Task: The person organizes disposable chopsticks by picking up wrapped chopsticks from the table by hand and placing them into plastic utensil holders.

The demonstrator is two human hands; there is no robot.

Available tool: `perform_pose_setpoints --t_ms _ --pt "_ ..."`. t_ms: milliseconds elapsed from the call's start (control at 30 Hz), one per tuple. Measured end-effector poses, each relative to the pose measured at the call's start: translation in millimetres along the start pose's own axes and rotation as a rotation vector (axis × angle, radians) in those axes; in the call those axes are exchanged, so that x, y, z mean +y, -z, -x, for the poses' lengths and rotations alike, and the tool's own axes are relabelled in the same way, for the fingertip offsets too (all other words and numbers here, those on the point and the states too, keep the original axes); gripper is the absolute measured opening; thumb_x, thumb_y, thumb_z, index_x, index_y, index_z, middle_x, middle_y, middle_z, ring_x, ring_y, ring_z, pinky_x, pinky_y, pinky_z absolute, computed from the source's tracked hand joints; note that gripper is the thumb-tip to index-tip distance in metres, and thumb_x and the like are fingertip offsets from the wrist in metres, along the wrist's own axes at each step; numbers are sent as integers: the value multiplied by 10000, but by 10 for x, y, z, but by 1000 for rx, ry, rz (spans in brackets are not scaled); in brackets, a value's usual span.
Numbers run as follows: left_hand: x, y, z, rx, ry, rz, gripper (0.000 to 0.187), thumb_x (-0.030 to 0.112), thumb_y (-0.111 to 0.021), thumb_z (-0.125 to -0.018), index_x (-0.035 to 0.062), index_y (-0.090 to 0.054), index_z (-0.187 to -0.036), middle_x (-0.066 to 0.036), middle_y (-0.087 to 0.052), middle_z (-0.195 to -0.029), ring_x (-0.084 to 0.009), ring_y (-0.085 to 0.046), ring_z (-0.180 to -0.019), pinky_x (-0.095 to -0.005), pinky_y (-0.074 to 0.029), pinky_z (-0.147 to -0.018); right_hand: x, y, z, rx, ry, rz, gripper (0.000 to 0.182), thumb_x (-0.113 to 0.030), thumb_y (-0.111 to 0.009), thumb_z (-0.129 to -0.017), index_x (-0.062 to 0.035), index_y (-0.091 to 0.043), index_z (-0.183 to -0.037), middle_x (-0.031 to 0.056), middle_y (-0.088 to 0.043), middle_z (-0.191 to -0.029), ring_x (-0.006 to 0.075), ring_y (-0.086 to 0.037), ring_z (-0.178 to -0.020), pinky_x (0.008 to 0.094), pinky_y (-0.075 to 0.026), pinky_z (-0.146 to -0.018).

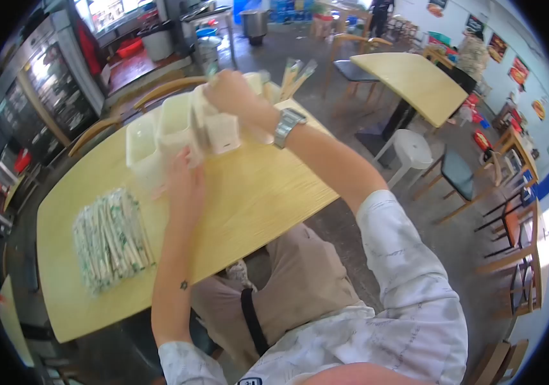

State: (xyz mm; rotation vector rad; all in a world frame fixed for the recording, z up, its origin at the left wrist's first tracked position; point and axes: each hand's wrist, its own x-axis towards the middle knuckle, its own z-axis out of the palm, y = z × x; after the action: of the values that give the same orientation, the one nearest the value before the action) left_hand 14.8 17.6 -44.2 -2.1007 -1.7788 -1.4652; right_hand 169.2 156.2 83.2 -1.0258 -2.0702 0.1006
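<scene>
Several white plastic containers (175,122) stand in a row along the far side of the yellow table (255,186). My left hand (184,179), somewhat blurred, has its fingers spread against the front of one container and steadies it. Above the middle of the row, my right hand (239,96) is closed in a fist, with a watch on its wrist. Greenish wrapped ends (211,69) stick out past its fingers, like wrapped chopsticks. On the table's left part lies a pile of wrapped chopsticks (111,240) with green print. More wrapped sticks (297,78) stand upright at the row's right end.
A wooden chair (168,91) backs onto the table's far edge. To the right are a second yellow table (409,80), a white stool (409,154) and a dark-seated chair (457,173). A glass-door cabinet (46,96) stands at far left. Another person (473,58) is at the back right.
</scene>
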Motion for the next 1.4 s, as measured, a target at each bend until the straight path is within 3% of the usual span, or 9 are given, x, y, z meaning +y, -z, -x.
perform_pose_setpoints --t_ms 233,400,533,767,833,967,1033,1167,1400 --pt "-69 -86 24 -17 -116 -43 459 77 -604 -871 -7 -473 -1303 -242 -498 -1291 -412 -520 -1146 -474 -440 -969 37 80 -105 -264 -256 -28 513 -483 -759 -746 30 -724 -763 206 -724 -794 275 -727 -714 365 -582 -719" --pt "69 -47 45 -308 -54 120 373 47 -599 -860 7 -541 -1226 -204 -583 -1198 -383 -573 -1098 -457 -467 -938 80 208 -143 -482 -382 -304 545 -387 -863 -692 73 -672 -913 115 -708 -773 153 -690 -661 261 -577 -647" --pt "64 -48 -10 -48 -104 153 206 31 -571 -907 11 -608 -1109 -150 -644 -1037 -281 -623 -984 -391 -491 -850 6 366 -52 -413 -440 -413 886 -257 -906 -663 137 -446 -1310 154 -699 -851 147 -692 -702 215 -578 -657" --pt "85 305 -78 502 -112 69 168 55 -545 -958 -26 -580 -1101 -92 -609 -931 -176 -540 -824 -309 -453 -804 -190 645 131 -175 -422 -402 1326 -341 -899 -648 154 15 -1473 170 -707 -940 207 -695 -781 280 -575 -696" --pt "33 388 -82 586 -138 -20 219 68 -554 -956 -41 -547 -1146 -106 -587 -988 -191 -522 -876 -325 -435 -854 -82 396 119 329 -48 -80 1173 -292 -851 -703 86 -76 -1498 157 -691 -1030 237 -697 -788 292 -572 -683" --pt "-132 494 -175 772 -42 -131 346 115 -580 -945 -59 -474 -1225 -188 -499 -1197 -284 -479 -1066 -410 -380 -960 -321 552 289 446 105 -144 903 -318 -718 -860 -125 -163 -1546 192 -329 -1535 377 -433 -1342 339 -417 -1076" --pt "-252 471 -198 814 95 -143 412 164 -575 -952 -68 -438 -1264 -229 -451 -1282 -344 -450 -1166 -459 -355 -1008 -460 613 454 427 200 -177 798 -220 -731 -818 -72 -297 -1471 128 -545 -1288 311 -605 -940 336 -507 -776" --pt "-498 301 -120 646 201 -73 606 370 -398 -1040 -102 -320 -1411 -280 -403 -1423 -377 -389 -1339 -431 -288 -1120 -693 112 996 246 361 -438 414 -99 -708 -832 -85 -556 -1218 26 -668 -837 127 -486 -430 306 -391 -438" --pt "-187 326 -180 576 354 378 503 311 -409 -1027 -53 -367 -1372 -271 -517 -1288 -361 -546 -1131 -429 -400 -1003 -622 -712 1416 71 545 -429 231 -21 -649 -806 -104 -644 -1021 43 -689 -847 183 -621 -573 330 -474 -481"
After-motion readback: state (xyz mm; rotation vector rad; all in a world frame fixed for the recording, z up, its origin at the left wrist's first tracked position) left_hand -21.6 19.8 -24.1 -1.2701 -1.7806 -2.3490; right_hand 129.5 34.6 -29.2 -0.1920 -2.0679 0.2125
